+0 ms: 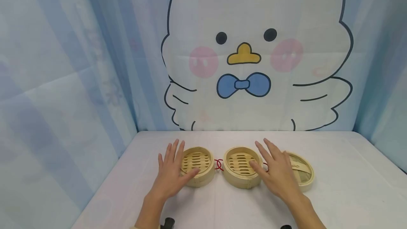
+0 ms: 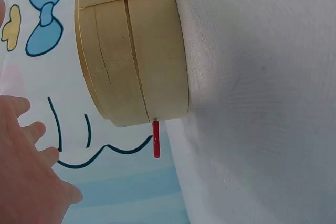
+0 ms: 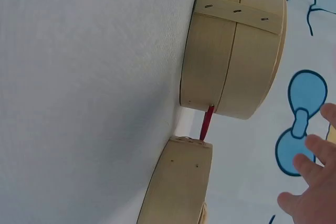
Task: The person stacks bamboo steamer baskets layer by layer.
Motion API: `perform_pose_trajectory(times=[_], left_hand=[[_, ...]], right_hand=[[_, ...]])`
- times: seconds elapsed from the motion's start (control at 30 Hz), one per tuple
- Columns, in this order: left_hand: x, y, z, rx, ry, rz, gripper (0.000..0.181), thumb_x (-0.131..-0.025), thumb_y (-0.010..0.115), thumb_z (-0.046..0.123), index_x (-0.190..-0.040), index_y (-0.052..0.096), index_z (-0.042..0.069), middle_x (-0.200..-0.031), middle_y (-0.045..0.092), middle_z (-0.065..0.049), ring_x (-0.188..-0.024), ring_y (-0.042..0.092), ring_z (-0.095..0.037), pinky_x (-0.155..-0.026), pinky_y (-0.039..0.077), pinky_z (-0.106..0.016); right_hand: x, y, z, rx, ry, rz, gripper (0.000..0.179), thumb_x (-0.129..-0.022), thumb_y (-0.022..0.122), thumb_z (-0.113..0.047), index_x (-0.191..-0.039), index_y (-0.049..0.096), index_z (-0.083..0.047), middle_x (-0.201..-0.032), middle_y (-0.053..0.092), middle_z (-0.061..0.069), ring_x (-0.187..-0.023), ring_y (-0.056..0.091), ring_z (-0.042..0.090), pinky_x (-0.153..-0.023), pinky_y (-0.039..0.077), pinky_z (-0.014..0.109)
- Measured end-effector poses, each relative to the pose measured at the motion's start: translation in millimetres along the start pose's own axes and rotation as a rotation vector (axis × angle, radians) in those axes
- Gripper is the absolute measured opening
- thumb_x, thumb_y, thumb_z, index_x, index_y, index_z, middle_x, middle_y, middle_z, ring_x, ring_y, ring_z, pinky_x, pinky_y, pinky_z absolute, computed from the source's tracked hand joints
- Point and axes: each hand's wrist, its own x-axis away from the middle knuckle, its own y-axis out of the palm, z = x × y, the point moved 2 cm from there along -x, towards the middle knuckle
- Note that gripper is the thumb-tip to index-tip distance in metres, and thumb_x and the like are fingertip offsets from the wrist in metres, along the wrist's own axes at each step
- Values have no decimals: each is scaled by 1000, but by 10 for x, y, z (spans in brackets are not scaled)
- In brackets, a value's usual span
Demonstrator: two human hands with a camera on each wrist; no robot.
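Note:
Three round bamboo steamer pieces are lined up across the table. My left hand [image 1: 173,174], fingers spread, is over the left edge of the left steamer basket [image 1: 203,181]. The middle steamer basket [image 1: 241,182] has a slatted bottom like the left one. Between it and the woven steamer lid [image 1: 306,177] on the right is my right hand [image 1: 279,172], fingers spread, covering part of both in the head view. In the wrist views the left hand [image 2: 29,174] and right hand [image 3: 315,182] grip nothing. Whether either touches a rim cannot be told.
Red cords [image 1: 218,164] run between the neighbouring pieces. A white cloth covers the table [image 1: 216,207]. Behind it hangs a curtain [image 1: 152,63] with a cartoon bird, and more curtain hangs at both sides. Dark objects [image 1: 169,223] show at the bottom edge.

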Motion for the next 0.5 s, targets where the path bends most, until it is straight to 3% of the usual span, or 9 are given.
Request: perform_pose_trajectory(times=[0.5], left_hand=[[-17, 9, -6, 113, -40, 5, 99, -89, 72, 47, -161, 17, 6, -167, 11, -17, -152, 3, -38, -116, 1, -67]], right_hand=[[16, 54, -28, -67, -54, 12, 64, -96, 67, -42, -148, 50, -9, -153, 41, 23, -139, 37, 45, -111, 21, 69]])
